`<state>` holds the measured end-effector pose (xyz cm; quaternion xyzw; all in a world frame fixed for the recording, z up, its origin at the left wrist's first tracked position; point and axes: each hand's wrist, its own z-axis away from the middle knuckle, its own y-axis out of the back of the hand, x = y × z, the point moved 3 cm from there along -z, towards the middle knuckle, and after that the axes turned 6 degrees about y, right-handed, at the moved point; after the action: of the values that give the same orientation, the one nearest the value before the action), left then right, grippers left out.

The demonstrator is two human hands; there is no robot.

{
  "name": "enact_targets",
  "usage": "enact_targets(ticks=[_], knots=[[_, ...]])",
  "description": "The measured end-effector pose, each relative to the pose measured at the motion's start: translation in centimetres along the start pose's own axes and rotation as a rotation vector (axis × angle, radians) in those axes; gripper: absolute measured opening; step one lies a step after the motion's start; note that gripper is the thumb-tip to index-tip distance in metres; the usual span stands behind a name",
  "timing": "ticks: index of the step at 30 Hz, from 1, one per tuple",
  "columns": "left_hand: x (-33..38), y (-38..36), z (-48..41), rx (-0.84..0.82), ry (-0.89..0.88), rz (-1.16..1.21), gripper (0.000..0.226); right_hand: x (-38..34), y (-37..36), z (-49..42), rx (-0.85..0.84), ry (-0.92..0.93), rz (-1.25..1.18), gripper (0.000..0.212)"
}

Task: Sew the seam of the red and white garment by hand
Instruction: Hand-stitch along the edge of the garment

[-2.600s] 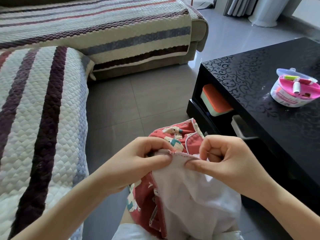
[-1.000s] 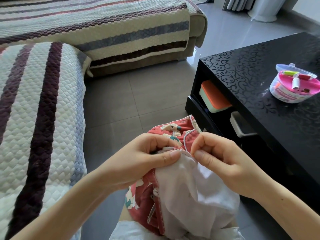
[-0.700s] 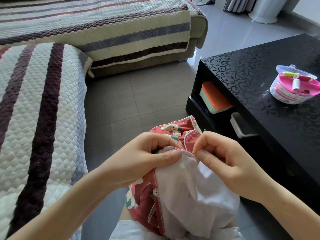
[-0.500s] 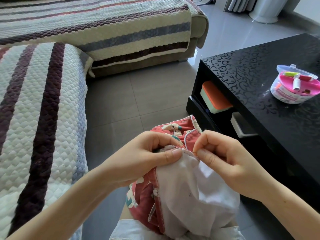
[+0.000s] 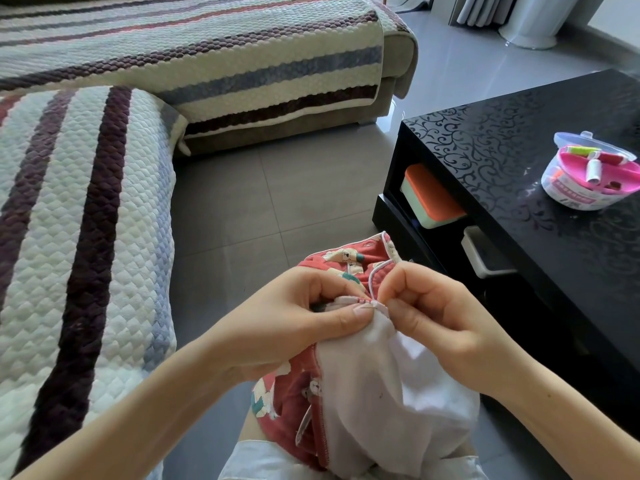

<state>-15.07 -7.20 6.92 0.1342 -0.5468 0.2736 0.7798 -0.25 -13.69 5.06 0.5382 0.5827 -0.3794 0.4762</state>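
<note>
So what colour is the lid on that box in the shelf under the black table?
Orange, on a pale green box; the head view shows it clearly, under the table top.

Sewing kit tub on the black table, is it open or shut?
Open. The sewing kit tub has its clear lid tipped back, thread spools exposed.

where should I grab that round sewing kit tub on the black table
Probably grip the sewing kit tub round its white side wall, coming from the near side. It stands upright and round; its clear lid is tipped open at the back and loose spools lie on top.
</note>
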Motion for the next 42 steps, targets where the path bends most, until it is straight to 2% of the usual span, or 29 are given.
enact_targets(ticks=[3, 7, 8, 13, 19, 24, 27, 30, 32, 34, 36, 42], knots=[[0.1, 0.2, 0.0, 0.014, 0.016, 0.072, 0.012, 0.7, 0.5, 0.1, 0.000, -0.013, 0.093, 0.019], [0.0, 0.1, 0.1, 0.072, 0.012, 0.091, 0.012, 1.2, 1.3, 0.6, 0.107, 0.040, 0.323, 0.004], [0.0, 0.1, 0.0, 0.096, 0.007, 0.086, 0.011, 1.1, 1.2, 0.6, 0.121, 0.058, 0.341, 0.007], [0.4, 0.1, -0.5, 0.252, -0.051, 0.110, 0.004, 0.6, -0.1, 0.2, 0.194, 0.096, 0.317, 0.017], [0.7, -0.2, -0.6, 0.270, -0.030, 0.183, 0.010, -0.2, -1.1, -0.2, 0.287, 0.100, 0.169, 0.028], [0.8, -0.4, -0.8, 0.289, -0.025, 0.256, 0.013, -0.8, -1.8, 0.0, 0.323, 0.125, 0.119, 0.012], [0.7, -0.8, -1.1, 0.304, -0.041, 0.272, 0.006, -0.7, -1.5, -0.1, 0.443, 0.130, 0.252, 0.009], [0.2, -0.7, -1.4, 0.366, -0.022, 0.285, 0.001, -0.9, -1.1, -0.3, 0.510, 0.270, 0.470, 0.018], [-0.2, -0.6, -1.7, 0.411, 0.007, 0.277, 0.011, -1.4, -1.1, -0.5, 0.515, 0.377, 0.557, 0.019], [-0.6, -0.4, -1.8, 0.463, 0.033, 0.259, 0.016, -2.0, -1.1, -0.6, 0.487, 0.418, 0.480, 0.015], [-1.0, -0.1, -1.8, 0.482, 0.079, 0.262, 0.018, -2.4, -0.8, -0.9, 0.465, 0.379, 0.329, 0.010], [-0.7, 0.4, -1.6, 0.382, 0.139, 0.334, 0.004, -2.4, 1.6, -1.6, 0.354, 0.173, -0.268, 0.011]])
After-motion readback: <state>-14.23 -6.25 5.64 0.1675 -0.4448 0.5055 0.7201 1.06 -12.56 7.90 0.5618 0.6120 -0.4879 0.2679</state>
